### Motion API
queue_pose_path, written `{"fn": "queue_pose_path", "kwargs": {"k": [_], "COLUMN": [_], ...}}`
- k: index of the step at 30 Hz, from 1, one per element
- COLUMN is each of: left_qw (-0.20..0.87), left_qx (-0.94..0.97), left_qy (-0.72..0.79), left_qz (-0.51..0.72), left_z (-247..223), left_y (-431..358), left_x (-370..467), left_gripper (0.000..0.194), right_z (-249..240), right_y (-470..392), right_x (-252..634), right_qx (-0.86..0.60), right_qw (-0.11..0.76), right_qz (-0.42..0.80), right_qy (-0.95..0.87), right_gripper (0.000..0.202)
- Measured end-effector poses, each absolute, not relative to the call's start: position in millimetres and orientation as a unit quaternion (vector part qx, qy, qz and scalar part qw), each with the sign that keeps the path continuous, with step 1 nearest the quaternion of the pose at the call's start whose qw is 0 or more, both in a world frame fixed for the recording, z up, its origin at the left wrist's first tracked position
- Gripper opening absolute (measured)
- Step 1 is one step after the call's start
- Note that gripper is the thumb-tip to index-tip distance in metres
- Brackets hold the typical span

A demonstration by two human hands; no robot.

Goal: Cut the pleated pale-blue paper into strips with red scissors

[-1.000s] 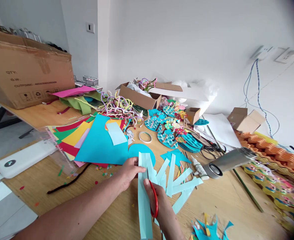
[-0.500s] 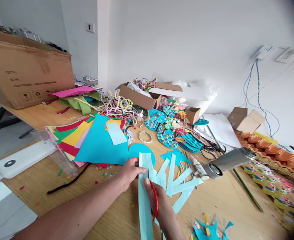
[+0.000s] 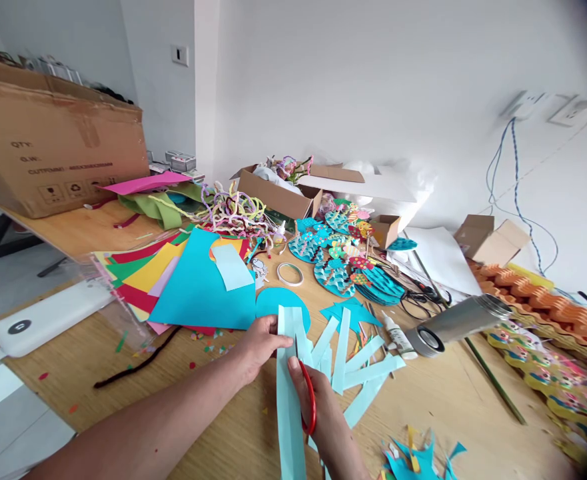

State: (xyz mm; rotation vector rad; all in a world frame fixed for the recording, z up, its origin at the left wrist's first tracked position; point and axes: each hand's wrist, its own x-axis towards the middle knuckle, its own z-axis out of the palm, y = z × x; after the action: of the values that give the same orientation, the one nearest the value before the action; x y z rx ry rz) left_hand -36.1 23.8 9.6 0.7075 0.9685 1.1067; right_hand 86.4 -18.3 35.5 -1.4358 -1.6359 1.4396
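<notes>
A long pale blue paper strip (image 3: pixel 290 413) hangs upright in front of me. My left hand (image 3: pixel 263 345) pinches its left edge near the upper end. In my right hand (image 3: pixel 323 407) are red-handled scissors (image 3: pixel 311 400), their blades lying along the paper where a narrower piece parts to the right. Several cut pale blue strips (image 3: pixel 342 350) lie loosely on the table just right of my right hand. Behind the paper's top end is a turquoise paper circle (image 3: pixel 283 308), partly covered. Turquoise scraps (image 3: pixel 350 313) sit beyond the cut strips.
Coloured paper sheets (image 3: pixel 203 287) spread at the left, near a white device (image 3: pixel 53 317). At the right stand a glue bottle (image 3: pixel 398 335), a lying metal flask (image 3: pixel 460 323) and egg trays (image 3: pixel 518 293). Tape (image 3: pixel 290 273), decorated turquoise discs (image 3: pixel 334 277) and pipe cleaners (image 3: pixel 233 213) lie farther back.
</notes>
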Motion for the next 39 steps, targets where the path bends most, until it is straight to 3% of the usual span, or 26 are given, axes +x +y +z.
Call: {"fn": "queue_pose_path", "kwargs": {"k": [39], "left_qw": [0.702], "left_qx": [0.299], "left_qy": [0.431], "left_qz": [0.481], "left_z": [20.7], "left_y": [23.7], "left_x": [-39.5], "left_gripper": [0.028], "right_z": [40.4], "right_y": [-19.4], "right_x": [86.3], "right_qx": [-0.541], "right_qw": [0.25], "right_qz": [0.526], "right_qy": [-0.606], "right_gripper": [0.046]}}
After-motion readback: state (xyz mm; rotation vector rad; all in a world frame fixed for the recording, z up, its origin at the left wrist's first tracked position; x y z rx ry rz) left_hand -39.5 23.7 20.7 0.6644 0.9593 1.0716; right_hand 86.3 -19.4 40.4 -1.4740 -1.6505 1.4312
